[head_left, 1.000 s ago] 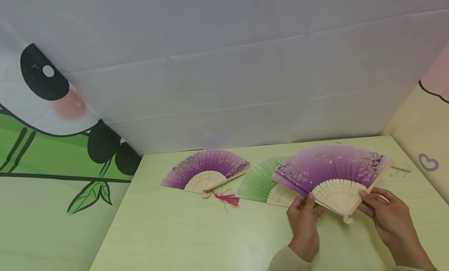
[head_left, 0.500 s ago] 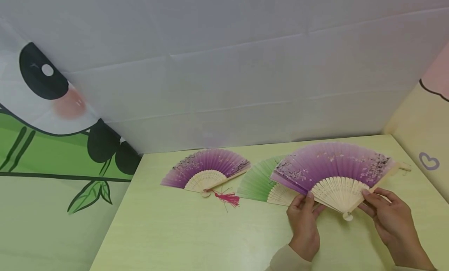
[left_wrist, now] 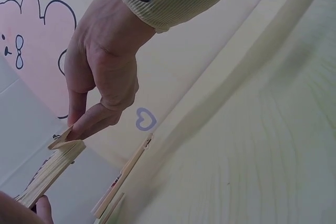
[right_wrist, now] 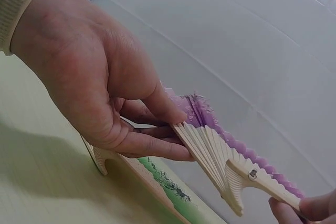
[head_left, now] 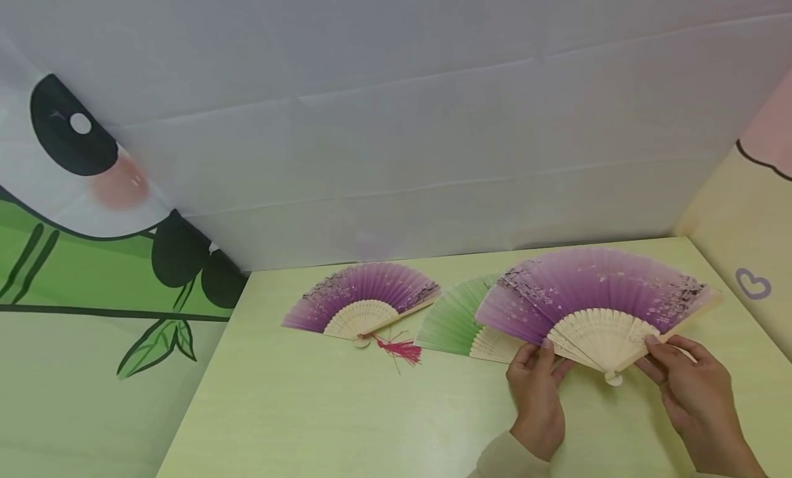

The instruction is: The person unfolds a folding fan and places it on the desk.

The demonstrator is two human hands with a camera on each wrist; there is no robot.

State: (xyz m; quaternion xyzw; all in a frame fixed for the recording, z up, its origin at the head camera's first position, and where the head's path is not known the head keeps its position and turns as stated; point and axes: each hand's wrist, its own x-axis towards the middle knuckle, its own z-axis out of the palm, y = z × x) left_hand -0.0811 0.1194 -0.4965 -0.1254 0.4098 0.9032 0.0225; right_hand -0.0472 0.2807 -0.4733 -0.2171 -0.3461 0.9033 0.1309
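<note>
A purple folding fan (head_left: 588, 285) with blossom print and pale wooden ribs is spread wide in the head view, held above the table. My left hand (head_left: 537, 395) pinches its left outer rib, thumb on top and fingers beneath. On the opposite side, my right hand (head_left: 699, 395) pinches the right outer rib near the cloth's lower edge. The pivot end points toward me between the hands. Behind it lies a green folding fan (head_left: 454, 320), spread on the table and partly hidden. The right wrist view shows my left thumb against the ribs (right_wrist: 202, 153).
Another purple fan (head_left: 371, 292) lies spread on the table (head_left: 297, 416) further left, with a pink tassel (head_left: 405, 352) at its pivot. A white wall covering (head_left: 396, 155) stands behind the table, with printed panels at both sides.
The held fan has spread wider as its right edge swung right, now covering the wooden stick end behind it. My right hand has shifted slightly right; my left hand stays nearly still.
</note>
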